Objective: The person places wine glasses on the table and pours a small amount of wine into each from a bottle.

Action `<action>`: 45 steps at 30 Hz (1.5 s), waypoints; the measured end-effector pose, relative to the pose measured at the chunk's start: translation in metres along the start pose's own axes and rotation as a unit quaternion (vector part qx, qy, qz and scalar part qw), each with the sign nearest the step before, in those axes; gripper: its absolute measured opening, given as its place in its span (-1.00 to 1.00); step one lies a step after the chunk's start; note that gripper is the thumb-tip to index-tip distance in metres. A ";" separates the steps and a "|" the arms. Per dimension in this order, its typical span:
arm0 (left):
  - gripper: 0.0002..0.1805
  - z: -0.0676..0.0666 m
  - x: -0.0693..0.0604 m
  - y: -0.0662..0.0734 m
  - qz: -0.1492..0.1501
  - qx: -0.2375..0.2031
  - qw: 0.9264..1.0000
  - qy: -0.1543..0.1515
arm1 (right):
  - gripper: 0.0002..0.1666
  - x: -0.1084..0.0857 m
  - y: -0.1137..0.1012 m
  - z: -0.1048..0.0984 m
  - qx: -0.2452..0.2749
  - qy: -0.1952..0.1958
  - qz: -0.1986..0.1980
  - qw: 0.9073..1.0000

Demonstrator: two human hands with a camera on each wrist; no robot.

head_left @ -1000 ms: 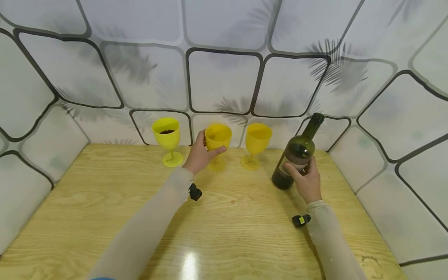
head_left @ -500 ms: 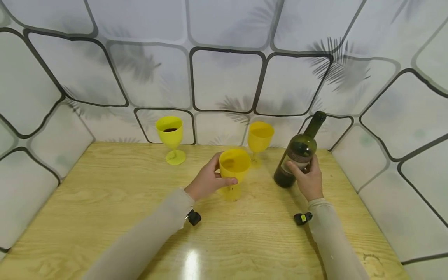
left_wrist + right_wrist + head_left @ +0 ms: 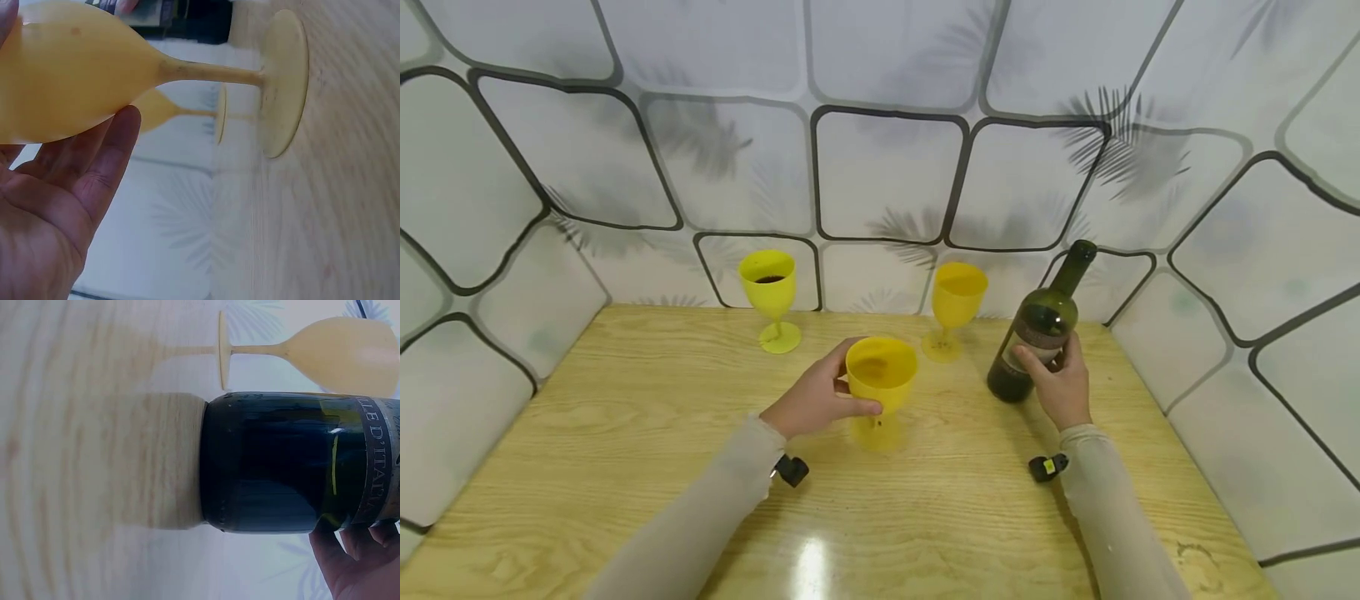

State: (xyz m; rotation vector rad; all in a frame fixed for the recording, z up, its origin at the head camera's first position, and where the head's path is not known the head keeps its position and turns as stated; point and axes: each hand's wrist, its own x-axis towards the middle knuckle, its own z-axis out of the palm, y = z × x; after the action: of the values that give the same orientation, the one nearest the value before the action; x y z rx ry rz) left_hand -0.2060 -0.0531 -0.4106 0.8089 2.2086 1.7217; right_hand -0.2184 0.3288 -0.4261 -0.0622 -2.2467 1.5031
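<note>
My left hand (image 3: 816,398) grips a yellow goblet (image 3: 891,390) by its bowl, thumb across the near side. Its stem and round foot (image 3: 284,84) point down toward the tabletop in the left wrist view; whether the foot touches the wood I cannot tell. My right hand (image 3: 1062,387) holds a dark green wine bottle (image 3: 1047,315) around its label. The bottle is upright, with its base at the table and its reflection directly below. Behind stand an orange-yellow goblet (image 3: 957,308) and, further left, a lime-yellow goblet (image 3: 771,296) with dark liquid inside.
A light wooden table (image 3: 647,442) runs back to a patterned wall (image 3: 887,179), and a side wall (image 3: 1285,400) stands close to the right of the bottle. Both goblets not in hand stand near the table's back edge.
My left hand has brought its goblet from the back row toward the front, then slightly left. The right hand and bottle have stayed about in place.
</note>
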 end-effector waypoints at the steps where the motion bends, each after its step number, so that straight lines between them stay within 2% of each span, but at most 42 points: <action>1: -0.09 -0.003 -0.001 -0.001 -0.002 0.004 1.000 0.004 | -0.14 0.000 0.000 0.000 0.001 0.000 0.001 1.000; 8: -0.10 -0.021 -0.003 -0.005 0.001 0.022 0.999 0.034 | -0.12 0.001 0.003 0.000 0.000 -0.005 0.009 1.000; 16: -0.07 -0.029 -0.005 -0.003 -0.003 0.029 0.998 0.047 | -0.13 0.000 0.000 -0.001 -0.004 -0.002 0.009 1.000; 27: -0.11 -0.031 -0.007 -0.005 -0.009 0.027 0.998 0.052 | -0.12 0.002 0.001 -0.001 0.008 -0.005 0.011 1.000; 34: -0.12 -0.032 -0.006 -0.001 -0.020 0.050 0.997 0.049 | -0.13 0.002 -0.003 -0.002 -0.005 0.004 0.009 1.000; 45: -0.08 -0.032 -0.007 0.002 -0.039 0.067 0.996 0.050 | -0.08 -0.001 -0.004 -0.001 -0.015 -0.007 0.015 1.000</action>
State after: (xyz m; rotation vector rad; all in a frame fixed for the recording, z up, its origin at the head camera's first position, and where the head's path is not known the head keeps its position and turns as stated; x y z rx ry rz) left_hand -0.2153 -0.0830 -0.4006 0.6693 2.4101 1.6253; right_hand -0.2164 0.3278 -0.4222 -0.0943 -2.2884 1.4893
